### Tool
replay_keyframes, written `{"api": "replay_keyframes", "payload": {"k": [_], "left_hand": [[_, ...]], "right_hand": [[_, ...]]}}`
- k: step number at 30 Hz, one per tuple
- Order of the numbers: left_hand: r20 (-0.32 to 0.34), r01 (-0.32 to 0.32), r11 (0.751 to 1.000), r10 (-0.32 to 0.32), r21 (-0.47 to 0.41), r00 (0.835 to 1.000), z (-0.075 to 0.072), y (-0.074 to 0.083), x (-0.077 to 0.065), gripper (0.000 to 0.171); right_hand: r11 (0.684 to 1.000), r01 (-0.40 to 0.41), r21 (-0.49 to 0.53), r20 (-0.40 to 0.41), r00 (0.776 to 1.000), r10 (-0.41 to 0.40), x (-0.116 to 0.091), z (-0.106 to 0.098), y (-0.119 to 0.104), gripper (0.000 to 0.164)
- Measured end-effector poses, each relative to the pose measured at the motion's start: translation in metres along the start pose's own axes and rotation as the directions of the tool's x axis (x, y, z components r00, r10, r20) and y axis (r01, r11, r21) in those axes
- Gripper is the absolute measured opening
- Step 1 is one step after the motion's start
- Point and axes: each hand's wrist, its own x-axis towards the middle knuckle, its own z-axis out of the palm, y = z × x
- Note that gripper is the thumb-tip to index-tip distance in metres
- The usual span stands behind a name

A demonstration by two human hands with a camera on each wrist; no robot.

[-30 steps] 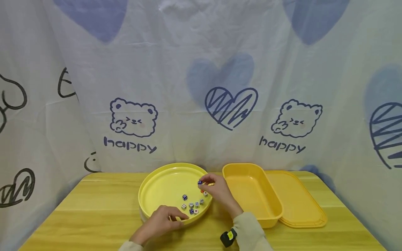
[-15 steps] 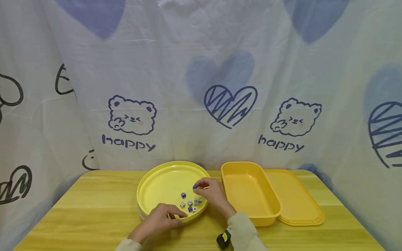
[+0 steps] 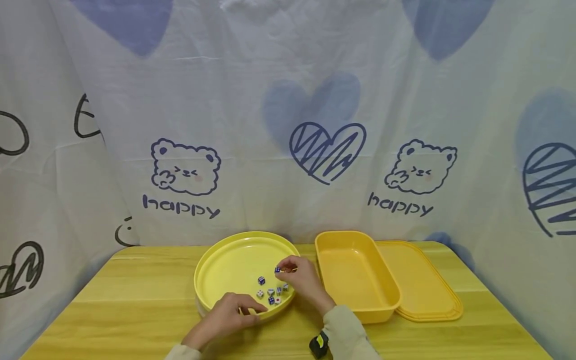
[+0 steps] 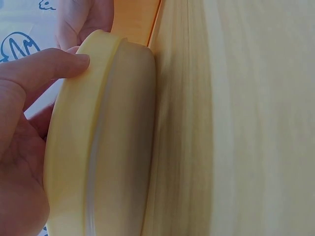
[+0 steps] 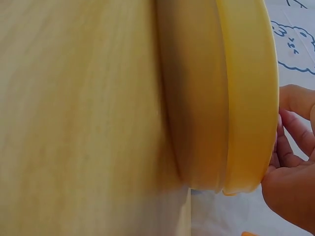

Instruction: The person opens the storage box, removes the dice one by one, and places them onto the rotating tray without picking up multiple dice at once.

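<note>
In the head view my right hand (image 3: pixel 302 280) pinches a blue die (image 3: pixel 277 270) between thumb and fingertips, over the right side of a round yellow tray (image 3: pixel 238 262). My left hand (image 3: pixel 230 311) holds the tray's front rim; in the left wrist view its thumb (image 4: pixel 74 65) lies on the outside of the rim and the other fingers are partly hidden behind it. Several dice lie close together at the tray's front right, among them a blue die (image 3: pixel 271 300), a white die (image 3: pixel 260 294) and another blue die (image 3: pixel 261 281) a little farther back.
Right of the tray stands an orange-yellow rectangular box (image 3: pixel 355 280), with a flat lid (image 3: pixel 427 285) of similar colour beside it. Both lie on a wood-grain table (image 3: pixel 121 300). Behind hangs a printed white curtain (image 3: pixel 256 200). A black device (image 3: pixel 319 345) sits near my right sleeve.
My right hand has moved left and slightly toward me over the tray, with the blue die between its fingers. A white and a red die near the right rim are now hidden. My left hand stays.
</note>
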Motion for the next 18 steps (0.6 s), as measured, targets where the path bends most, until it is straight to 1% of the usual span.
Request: {"api": "replay_keyframes", "payload": {"k": [7, 14, 18], "left_hand": [[-0.007, 0.005, 1.000, -0.005, 0.024, 1.000, 0.0010, 0.0002, -0.0003, 0.014], [-0.002, 0.010, 1.000, -0.010, 0.023, 1.000, 0.0010, 0.0024, -0.0008, 0.015], [-0.002, 0.011, 1.000, -0.011, 0.017, 1.000, 0.0007, 0.0034, -0.0013, 0.015]], "right_hand": [[0.999, 0.031, -0.014, -0.026, 0.999, -0.032, -0.0008, 0.0013, 0.0012, 0.014], [0.999, 0.020, -0.031, -0.059, 0.998, -0.022, -0.0018, -0.0002, -0.0017, 0.015], [0.999, 0.020, -0.031, -0.053, 0.998, -0.022, -0.0009, -0.0010, -0.0021, 0.015]]}}
